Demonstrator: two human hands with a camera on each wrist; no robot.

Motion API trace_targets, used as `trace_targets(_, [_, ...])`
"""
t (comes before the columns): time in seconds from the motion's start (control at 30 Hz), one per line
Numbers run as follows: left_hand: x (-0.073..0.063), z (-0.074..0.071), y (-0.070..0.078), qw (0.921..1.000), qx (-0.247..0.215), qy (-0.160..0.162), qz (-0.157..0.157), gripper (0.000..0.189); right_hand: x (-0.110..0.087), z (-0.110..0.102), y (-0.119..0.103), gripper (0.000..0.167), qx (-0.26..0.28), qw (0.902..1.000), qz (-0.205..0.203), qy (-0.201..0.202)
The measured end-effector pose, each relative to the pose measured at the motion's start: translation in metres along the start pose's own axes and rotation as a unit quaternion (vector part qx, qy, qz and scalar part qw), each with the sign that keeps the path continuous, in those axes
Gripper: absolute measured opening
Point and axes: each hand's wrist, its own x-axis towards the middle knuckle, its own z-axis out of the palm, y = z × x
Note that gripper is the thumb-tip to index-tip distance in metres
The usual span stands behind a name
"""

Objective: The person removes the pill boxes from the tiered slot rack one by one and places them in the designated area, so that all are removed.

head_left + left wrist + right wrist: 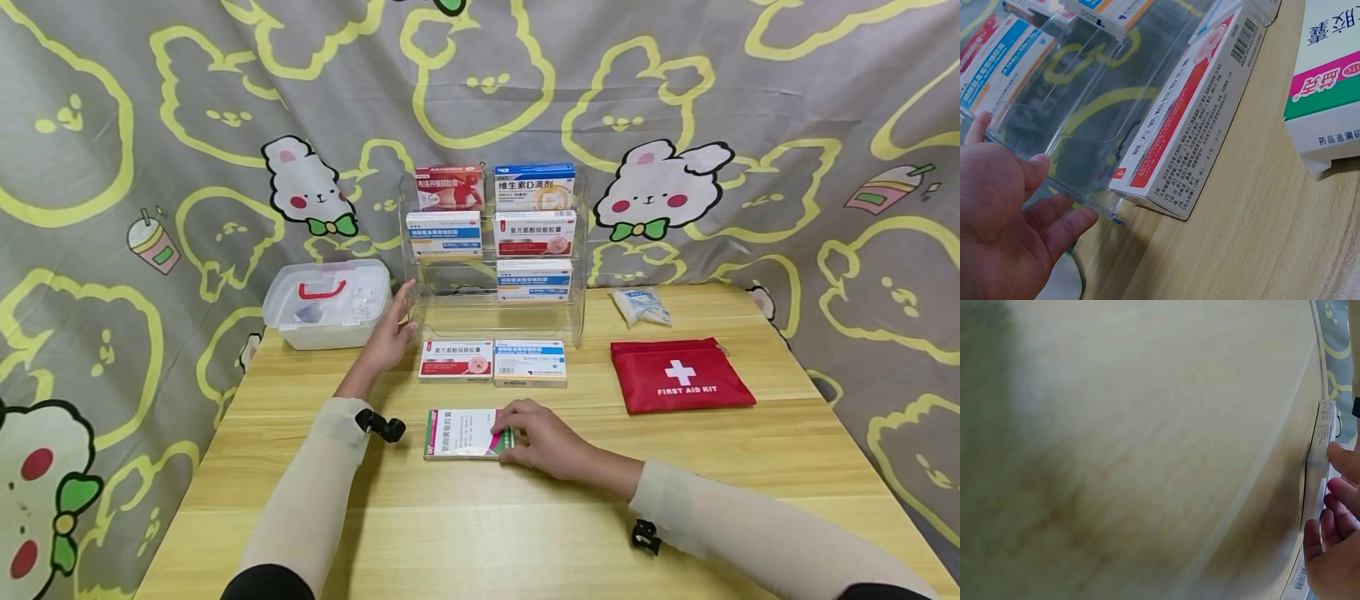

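A white, green and magenta medicine box (463,433) lies flat on the table near the middle; its end also shows in the left wrist view. My right hand (546,440) pinches its right end between thumb and fingers. Beyond it stands a clear tiered display rack (450,312) with several medicine boxes on its tiers. My left hand (390,337) touches the rack's left side, its fingers spread along the edge. In the left wrist view, that hand (1013,212) is by the rack's lower corner, close to a red-and-white capsule box (1179,119).
Along the rack's foot sit a red-and-white box (456,362) and a blue-and-white box (530,363). At the left is a lidded plastic case (326,304) with a red handle. A red first aid pouch (681,377) and a small clear packet (641,307) lie to the right.
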Motion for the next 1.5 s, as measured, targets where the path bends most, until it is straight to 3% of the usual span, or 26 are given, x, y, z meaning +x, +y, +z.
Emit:
trace_targets(0.4, [0.000, 0.000, 0.000, 1.0000, 0.007, -0.002, -0.002, 0.079, 0.008, 0.001, 0.000, 0.029, -0.026, 0.9996, -0.005, -0.005])
trace_targets(0.87, [-0.001, 0.000, 0.000, 0.9999, 0.014, 0.002, -0.004, 0.080, 0.030, 0.004, 0.001, 0.030, -0.027, 0.9996, -0.001, -0.003])
trace_targets(1.5, [-0.002, 0.001, 0.002, 0.9999, -0.010, 0.003, -0.010, 0.081, 0.053, 0.004, 0.003, 0.029, -0.031, 0.9995, 0.002, -0.003])
